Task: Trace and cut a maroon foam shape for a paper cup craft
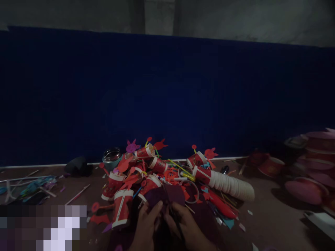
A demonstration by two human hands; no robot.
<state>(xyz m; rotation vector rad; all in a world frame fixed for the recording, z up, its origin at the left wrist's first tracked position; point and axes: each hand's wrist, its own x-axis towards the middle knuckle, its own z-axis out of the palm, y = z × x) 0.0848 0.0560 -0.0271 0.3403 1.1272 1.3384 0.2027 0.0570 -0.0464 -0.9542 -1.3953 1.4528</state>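
Note:
My left hand (149, 223) is closed on the near edge of a sheet of dark purple paper (176, 193), thumb on top. Close beside it, my right hand (186, 221) is closed around dark scissors (178, 228), whose thin blades point away from me at the paper. Shadow hides much of the scissors and the lower fingers. Just beyond the paper lies a heap of red paper cups (123, 207) with red paper cut-outs (124, 164) and coloured straws. More purple paper (205, 223) spreads under my right forearm.
A stack of nested cups (230, 184) lies on its side at right, above a red pen-like object (222, 205). An open teal jar (112, 158) stands behind the heap. Straws and scraps (39, 184) lie left; pink and red cup pieces (306, 190) are piled far right, before a blue wall (167, 94).

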